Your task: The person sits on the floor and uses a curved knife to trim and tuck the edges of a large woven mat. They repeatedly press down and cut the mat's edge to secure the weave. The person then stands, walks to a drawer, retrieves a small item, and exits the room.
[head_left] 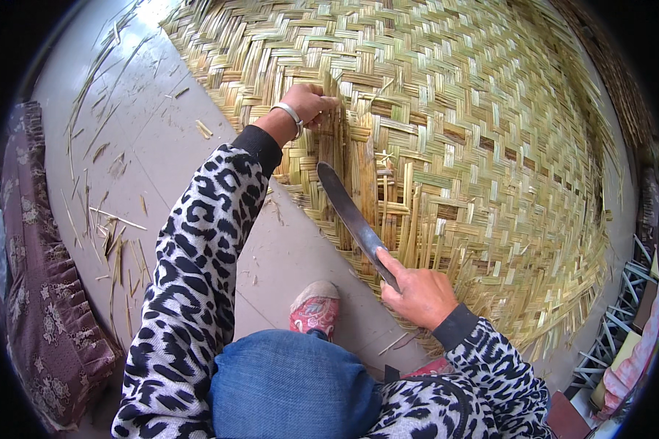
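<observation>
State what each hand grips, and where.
Right hand: curved flat metal blade, by its near end. Left hand: mat strips, seemingly near their far ends.

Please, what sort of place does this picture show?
Probably a home room or small workshop: a large yellow-green woven mat lies on the pale grey tiled floor, with loose straw-coloured strips scattered around, and a ruffled brownish-purple floral cloth is at left.

I could read no text, label, brand, number or sign on anything in view from where I stood in the room.
</observation>
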Action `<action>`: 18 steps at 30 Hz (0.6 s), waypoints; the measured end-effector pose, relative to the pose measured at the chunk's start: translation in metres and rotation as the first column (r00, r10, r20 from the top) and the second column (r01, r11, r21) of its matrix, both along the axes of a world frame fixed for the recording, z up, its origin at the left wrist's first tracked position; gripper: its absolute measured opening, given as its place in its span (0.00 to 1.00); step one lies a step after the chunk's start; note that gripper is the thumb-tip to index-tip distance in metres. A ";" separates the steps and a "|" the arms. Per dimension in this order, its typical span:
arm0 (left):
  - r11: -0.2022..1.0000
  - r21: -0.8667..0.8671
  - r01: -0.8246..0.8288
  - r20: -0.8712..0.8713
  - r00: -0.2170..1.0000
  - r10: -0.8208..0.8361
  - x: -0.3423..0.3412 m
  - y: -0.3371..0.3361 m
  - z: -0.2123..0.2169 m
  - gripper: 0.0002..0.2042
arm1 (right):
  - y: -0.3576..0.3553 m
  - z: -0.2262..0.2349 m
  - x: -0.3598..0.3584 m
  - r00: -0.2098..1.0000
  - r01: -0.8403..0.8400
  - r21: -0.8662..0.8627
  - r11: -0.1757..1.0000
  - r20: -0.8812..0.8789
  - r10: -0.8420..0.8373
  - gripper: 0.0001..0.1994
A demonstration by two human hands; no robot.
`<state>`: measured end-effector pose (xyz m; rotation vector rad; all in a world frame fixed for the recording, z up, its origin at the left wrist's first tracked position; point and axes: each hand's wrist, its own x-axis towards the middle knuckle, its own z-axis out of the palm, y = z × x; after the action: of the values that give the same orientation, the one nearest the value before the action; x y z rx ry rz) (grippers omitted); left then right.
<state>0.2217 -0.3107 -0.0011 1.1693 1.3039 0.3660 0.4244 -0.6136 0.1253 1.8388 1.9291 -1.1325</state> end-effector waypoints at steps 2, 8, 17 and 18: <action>1.000 -0.021 0.006 0.020 1.000 -0.006 -0.004 -0.006 0.006 0.12 | 0.000 -0.002 -0.002 1.000 -0.011 0.006 1.000 0.005 0.011 0.31; 0.991 -0.036 -0.132 -0.091 0.988 0.128 -0.014 -0.035 0.003 0.14 | 0.005 0.002 -0.001 0.997 0.043 -0.061 0.997 -0.054 -0.046 0.30; 0.955 -0.053 -0.292 -0.031 0.956 0.290 -0.017 -0.039 -0.020 0.11 | 0.079 -0.032 -0.007 0.741 0.324 -0.132 0.937 -0.581 -0.338 0.31; 0.949 -0.064 -0.308 -0.021 0.951 0.307 -0.018 -0.039 -0.020 0.11 | 0.093 -0.034 -0.005 0.738 0.343 -0.222 0.913 -0.538 -0.408 0.31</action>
<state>0.2032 -0.3501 -0.0213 0.9125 1.5011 0.5395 0.4190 -0.5207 0.0915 2.0453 1.7274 -2.0961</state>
